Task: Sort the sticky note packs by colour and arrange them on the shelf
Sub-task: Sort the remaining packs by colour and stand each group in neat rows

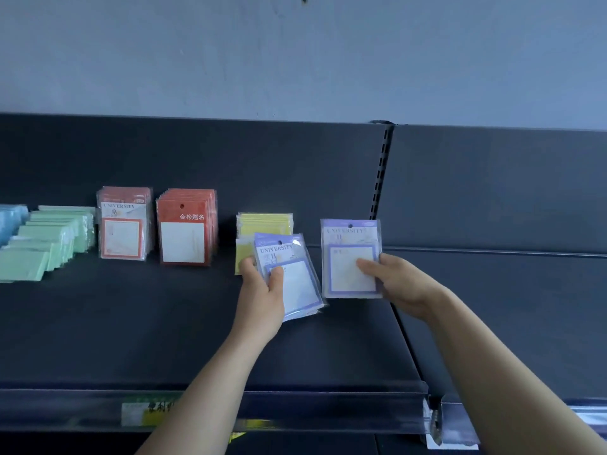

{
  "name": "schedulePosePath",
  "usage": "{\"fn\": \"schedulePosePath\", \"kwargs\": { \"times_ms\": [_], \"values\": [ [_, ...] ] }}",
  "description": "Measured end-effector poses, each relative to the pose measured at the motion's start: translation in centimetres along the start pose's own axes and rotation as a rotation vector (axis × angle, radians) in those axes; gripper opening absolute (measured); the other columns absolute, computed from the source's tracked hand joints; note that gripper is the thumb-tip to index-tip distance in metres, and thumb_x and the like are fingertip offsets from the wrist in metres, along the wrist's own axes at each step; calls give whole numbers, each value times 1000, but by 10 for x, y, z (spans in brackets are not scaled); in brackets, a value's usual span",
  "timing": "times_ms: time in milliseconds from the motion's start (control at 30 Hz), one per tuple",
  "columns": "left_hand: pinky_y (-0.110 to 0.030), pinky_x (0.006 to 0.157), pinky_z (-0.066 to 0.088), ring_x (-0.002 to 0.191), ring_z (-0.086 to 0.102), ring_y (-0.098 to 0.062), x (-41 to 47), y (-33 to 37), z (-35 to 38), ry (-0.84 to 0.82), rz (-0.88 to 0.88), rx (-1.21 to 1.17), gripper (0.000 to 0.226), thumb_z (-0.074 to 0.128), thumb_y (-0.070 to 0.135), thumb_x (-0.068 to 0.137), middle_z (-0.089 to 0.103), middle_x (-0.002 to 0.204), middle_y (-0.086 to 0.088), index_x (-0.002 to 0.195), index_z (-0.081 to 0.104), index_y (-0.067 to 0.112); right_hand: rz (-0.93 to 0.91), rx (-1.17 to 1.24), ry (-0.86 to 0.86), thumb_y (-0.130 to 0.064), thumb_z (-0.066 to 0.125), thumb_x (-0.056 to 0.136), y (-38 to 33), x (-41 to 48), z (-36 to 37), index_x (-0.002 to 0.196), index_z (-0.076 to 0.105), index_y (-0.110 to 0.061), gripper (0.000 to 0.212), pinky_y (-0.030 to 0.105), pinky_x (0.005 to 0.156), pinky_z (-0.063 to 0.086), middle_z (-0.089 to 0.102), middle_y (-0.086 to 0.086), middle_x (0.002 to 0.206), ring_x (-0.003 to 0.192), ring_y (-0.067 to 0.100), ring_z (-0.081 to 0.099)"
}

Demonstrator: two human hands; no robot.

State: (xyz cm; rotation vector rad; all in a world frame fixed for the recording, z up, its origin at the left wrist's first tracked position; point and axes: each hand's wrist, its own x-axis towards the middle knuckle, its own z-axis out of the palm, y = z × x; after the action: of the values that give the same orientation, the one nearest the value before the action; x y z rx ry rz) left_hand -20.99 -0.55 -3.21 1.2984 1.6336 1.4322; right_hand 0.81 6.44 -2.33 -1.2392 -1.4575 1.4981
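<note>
Both hands hold purple sticky note packs over the dark shelf (131,323). My left hand (262,300) grips a small stack of purple packs (295,284), tilted to the right, thumb on the front. My right hand (397,280) holds another purple pack (348,251) upright, thumb across its face, its lower edge near the shelf board. Behind the left hand stand yellow packs (266,224). Two upright rows of red packs stand further left, one (185,228) with a red front and one (124,221) with a white header.
Green packs (42,247) lie in overlapping rows at the far left, with blue packs (11,221) at the frame edge. A slotted upright (381,172) divides the back panel. The shelf's front rail carries a price label (147,413).
</note>
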Motion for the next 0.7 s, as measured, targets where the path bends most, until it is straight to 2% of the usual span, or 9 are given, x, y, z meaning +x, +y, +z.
{"fn": "schedulePosePath", "kwargs": {
  "times_ms": [67, 133, 200, 300, 367, 467, 600, 700],
  "values": [
    [-22, 52, 31, 61, 39, -12, 0, 6, 13, -60, -17, 3, 22, 33, 31, 103, 44, 80, 0, 111, 33, 11, -13, 131, -90, -19, 45, 101, 1, -8, 6, 124, 57, -7, 28, 38, 102, 45, 67, 5, 121, 113, 21, 63],
    [-19, 57, 33, 67, 42, -6, -2, 13, 26, -146, -23, -18, 25, 32, 39, 103, 45, 85, 4, 115, 31, 17, -17, 60, -79, -19, 48, 100, 3, -9, 13, 124, 55, -3, 29, 44, 102, 46, 66, 10, 122, 111, 23, 64],
    [-16, 69, 37, 88, 48, 5, -3, 17, 37, -255, -21, -68, 32, 41, 42, 100, 50, 105, 12, 122, 27, 24, -18, 14, 1, -20, 57, 96, 5, -9, 19, 122, 49, -6, 30, 46, 98, 50, 65, 14, 121, 102, 23, 66],
    [-15, 80, 44, 103, 53, 2, -1, 17, 44, -358, 30, -73, 42, 53, 24, 97, 53, 124, 8, 125, 22, 28, -107, 74, -11, -17, 65, 90, 5, -12, 19, 126, 48, -9, 40, 53, 94, 50, 65, 18, 119, 105, 30, 65],
    [-16, 82, 43, 107, 55, 0, 4, 18, 42, -393, 97, -33, 44, 52, 22, 98, 54, 124, 12, 123, 19, 34, -237, 69, 7, -7, 63, 90, 0, -16, 16, 124, 52, -4, 35, 46, 94, 52, 66, 19, 117, 106, 32, 64],
    [-22, 87, 38, 113, 52, -5, 14, 21, 41, -386, 167, 76, 42, 49, 25, 99, 52, 127, 15, 124, 18, 38, -336, 62, 99, 2, 60, 90, -4, -15, 15, 122, 52, -8, 35, 32, 95, 51, 67, 7, 119, 109, 20, 64],
    [-20, 89, 29, 109, 43, -5, 13, 13, 41, -451, 109, 205, 43, 43, 24, 101, 42, 126, 13, 139, 21, 24, -259, -205, 135, -6, 59, 88, 12, -11, 16, 118, 52, -24, 36, 38, 98, 49, 66, -1, 115, 107, 16, 63],
    [-20, 88, 30, 108, 42, -6, 12, 4, 40, -463, 89, 275, 38, 38, 20, 102, 41, 125, 11, 138, 25, 23, -210, -228, 130, -3, 53, 88, 16, -12, 13, 115, 54, -24, 35, 31, 91, 51, 67, -5, 109, 101, 12, 64]
  ]
}}
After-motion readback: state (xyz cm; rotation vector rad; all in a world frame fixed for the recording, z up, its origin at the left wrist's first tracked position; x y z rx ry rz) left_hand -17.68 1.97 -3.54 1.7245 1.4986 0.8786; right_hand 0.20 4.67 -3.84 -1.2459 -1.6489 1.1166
